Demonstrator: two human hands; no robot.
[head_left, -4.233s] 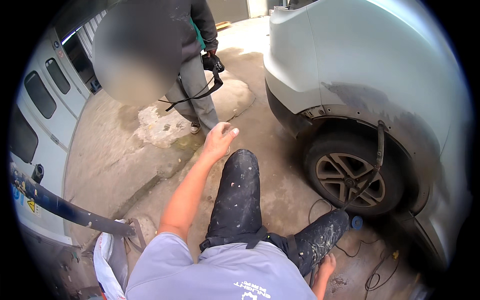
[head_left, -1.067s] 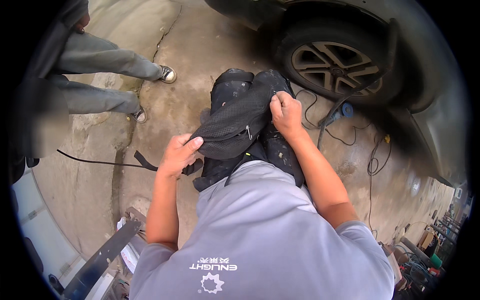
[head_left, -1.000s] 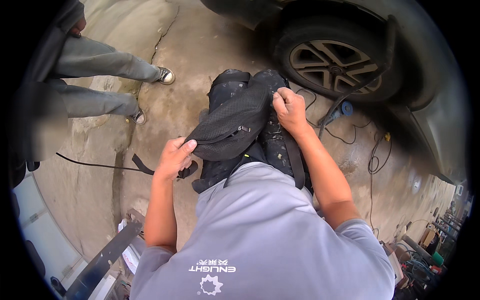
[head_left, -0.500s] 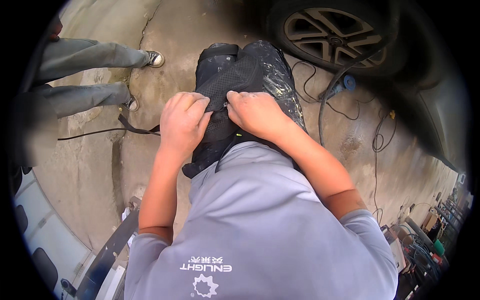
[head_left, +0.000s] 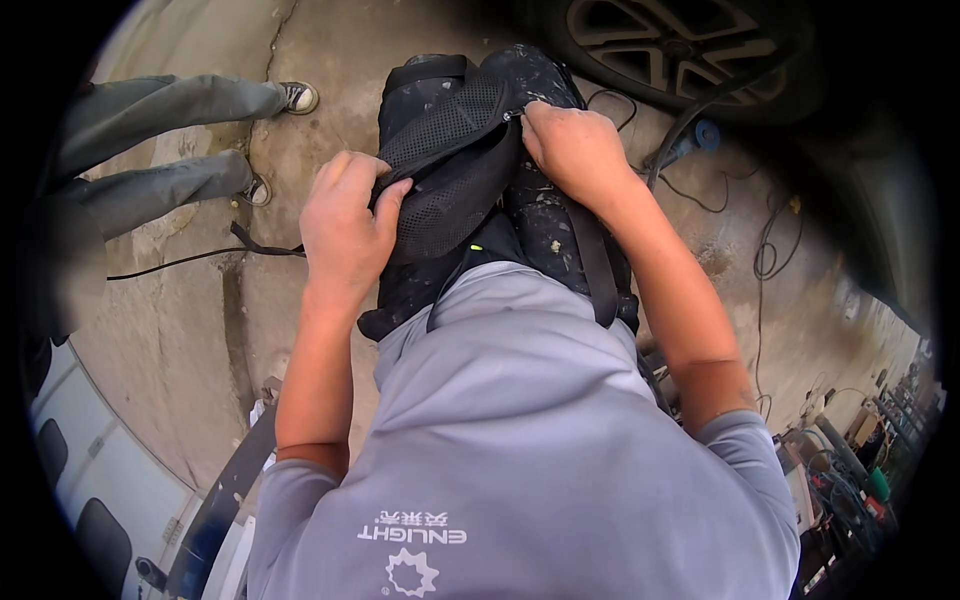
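Across my thighs lies a black mesh waist bag (head_left: pixel 436 138), its zipped mouth parted so that a dark gap shows between two mesh panels. My left hand (head_left: pixel 347 222) grips the bag's left end, thumb on the near panel and fingers curled at the far one. At the right end of the opening, my right hand (head_left: pixel 578 150) pinches the small metal zipper pull (head_left: pixel 512 115). A black strap (head_left: pixel 597 265) hangs from the bag's right side toward my waist. What the bag contains is hidden in shadow.
A vehicle wheel (head_left: pixel 680 48) stands ahead to the right, with a blue-ended tool (head_left: pixel 706 135) and looping cables (head_left: pixel 765 250) on the floor. At left, a person's legs in grey trousers (head_left: pixel 190 110) stand close by. Cluttered tools and hoses (head_left: pixel 840 490) lie at lower right.
My right hand has drawn the zipper pull to the right and away from my left hand, opening the bag. My left hand still grips the left end.
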